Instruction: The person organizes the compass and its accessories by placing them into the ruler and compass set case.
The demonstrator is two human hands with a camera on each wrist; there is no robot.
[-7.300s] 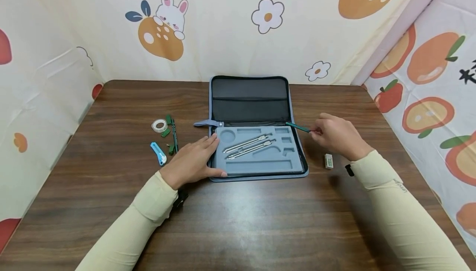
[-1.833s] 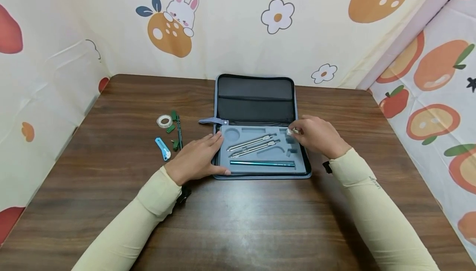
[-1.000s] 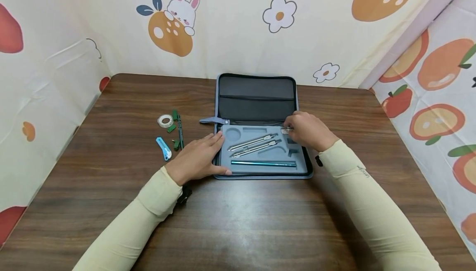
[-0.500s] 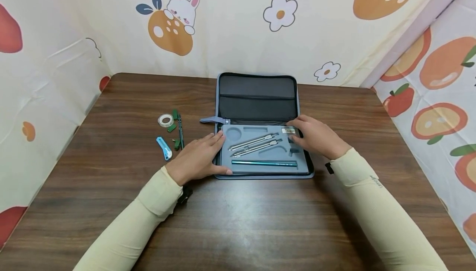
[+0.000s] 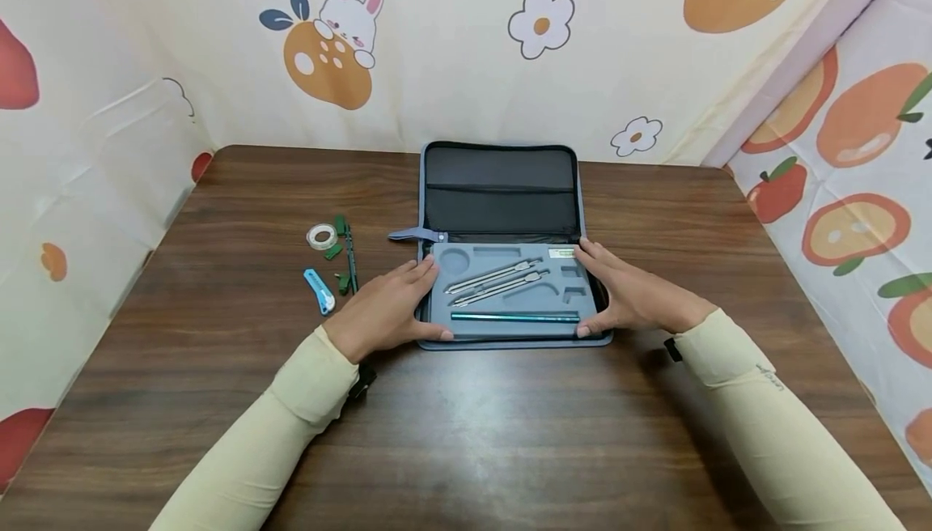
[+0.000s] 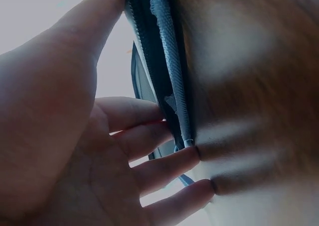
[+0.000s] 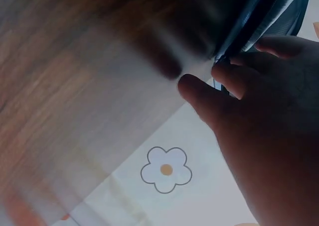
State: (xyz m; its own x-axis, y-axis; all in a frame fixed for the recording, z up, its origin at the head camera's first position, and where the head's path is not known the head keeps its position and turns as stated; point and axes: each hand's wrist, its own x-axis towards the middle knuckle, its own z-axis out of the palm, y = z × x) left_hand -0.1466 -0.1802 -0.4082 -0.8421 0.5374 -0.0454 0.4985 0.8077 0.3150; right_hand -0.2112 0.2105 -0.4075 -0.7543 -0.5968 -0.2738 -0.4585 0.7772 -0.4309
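Observation:
An open zip case (image 5: pixel 502 167) lies mid-table with a grey-blue moulded tray (image 5: pixel 480 329) in its lower half. Two silver compasses (image 5: pixel 502 286) lie slantwise on the tray. A teal pencil (image 5: pixel 515 317) sits in the long front slot, and a small labelled block (image 5: pixel 561 253) in the top right recess. My left hand (image 5: pixel 386 308) rests at the case's left edge; the left wrist view shows its straight fingers (image 6: pixel 164 171) along the zip. At the right edge my right hand (image 5: pixel 633 292) touches the tray with spread thumb and fingers. Neither hand holds a loose item.
Left of the case lie a roll of white tape (image 5: pixel 322 237), a blue box cutter (image 5: pixel 319 291), a dark pencil (image 5: pixel 352 260) and several green pieces (image 5: pixel 341 225). A strap (image 5: pixel 415 234) sticks out from the case's left side.
The teal pencil went from my right hand into the front slot. The small block moved from the table into the top right recess. My right hand then released it and shifted to the right edge.

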